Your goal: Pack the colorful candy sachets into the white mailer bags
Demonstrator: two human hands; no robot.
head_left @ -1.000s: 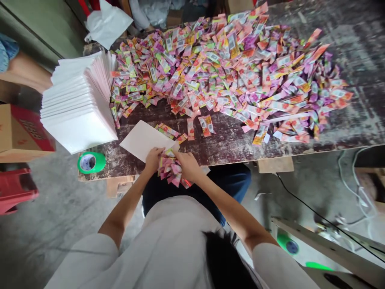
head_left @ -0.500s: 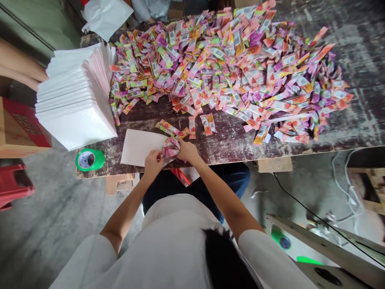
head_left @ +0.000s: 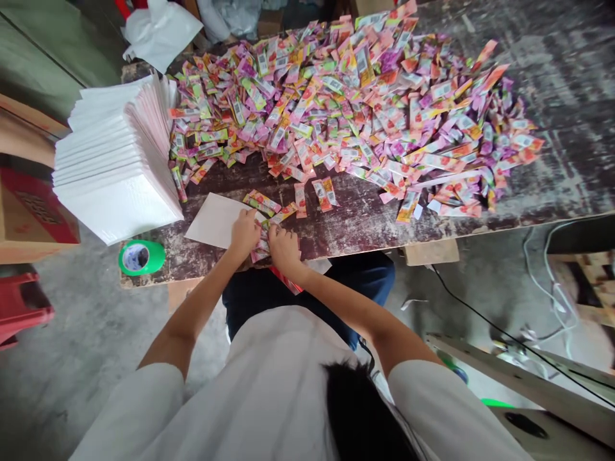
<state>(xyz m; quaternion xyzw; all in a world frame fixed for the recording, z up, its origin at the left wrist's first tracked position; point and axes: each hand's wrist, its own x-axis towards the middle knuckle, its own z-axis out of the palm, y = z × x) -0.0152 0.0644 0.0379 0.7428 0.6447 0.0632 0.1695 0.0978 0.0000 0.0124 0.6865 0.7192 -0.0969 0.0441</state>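
Note:
A white paper envelope (head_left: 211, 221) lies flat near the table's front edge. My left hand (head_left: 245, 232) is closed over its right end, knuckles up, with the fingertips hidden. Beside it my right hand (head_left: 284, 250) curls its fingers round a bundle of small fruit-printed snack packets (head_left: 260, 251), which shows between the two hands at the envelope's right end. How far the bundle sits inside the envelope is hidden. Several loose packets (head_left: 262, 202) lie just behind the hands, and a pair of packets (head_left: 325, 194) rests farther right.
A large heap of colourful packets (head_left: 336, 109) spreads across the worn table (head_left: 567, 160). To the left stands a stack of white envelopes (head_left: 113, 166), with a roll of green tape (head_left: 141, 257) in front. A person's arm (head_left: 26, 137) shows at the far left.
The near envelope has tilted, its left end swinging slightly toward me. The right hand and packet bundle have come down at its right end; the left hand has moved forward onto the envelope.

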